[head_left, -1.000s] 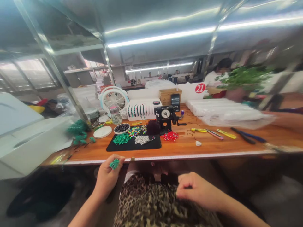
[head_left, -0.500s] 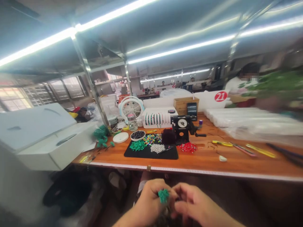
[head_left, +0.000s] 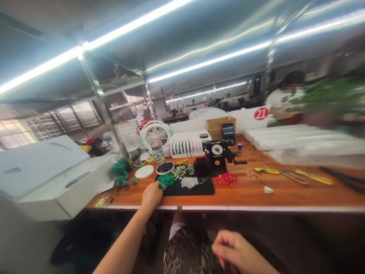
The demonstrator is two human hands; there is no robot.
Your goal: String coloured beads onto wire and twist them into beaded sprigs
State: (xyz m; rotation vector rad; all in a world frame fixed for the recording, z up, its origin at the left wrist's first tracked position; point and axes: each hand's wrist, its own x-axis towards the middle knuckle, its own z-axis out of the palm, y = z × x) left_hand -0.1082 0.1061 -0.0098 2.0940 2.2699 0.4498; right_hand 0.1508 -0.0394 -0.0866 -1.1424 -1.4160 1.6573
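Observation:
My left hand (head_left: 151, 197) reaches onto the table at the left edge of a black mat (head_left: 176, 191). Its fingers are closed on a small green bunch (head_left: 162, 187), partly hidden by the hand. Right beside it lies a pile of green pieces (head_left: 168, 179). The mat also carries a silver-grey pile (head_left: 189, 183) and a multicoloured bead pile (head_left: 178, 172). Below the table edge, my right hand (head_left: 235, 248) hangs over my lap with curled fingers. Whether anything is inside them is hidden.
A black hand-cranked machine (head_left: 218, 154) stands behind red pieces (head_left: 226, 178). Cutters (head_left: 266, 171) lie to the right. At left are a white box (head_left: 61, 194) and green bundles (head_left: 121, 167). A dish of black beads (head_left: 165, 167) borders the mat. A co-worker (head_left: 289, 89) sits beyond.
My left hand has moved from beside the right hand, up and left to the mat, carrying the green bunch. My right hand stays low, now apart from it. The view has shifted slightly.

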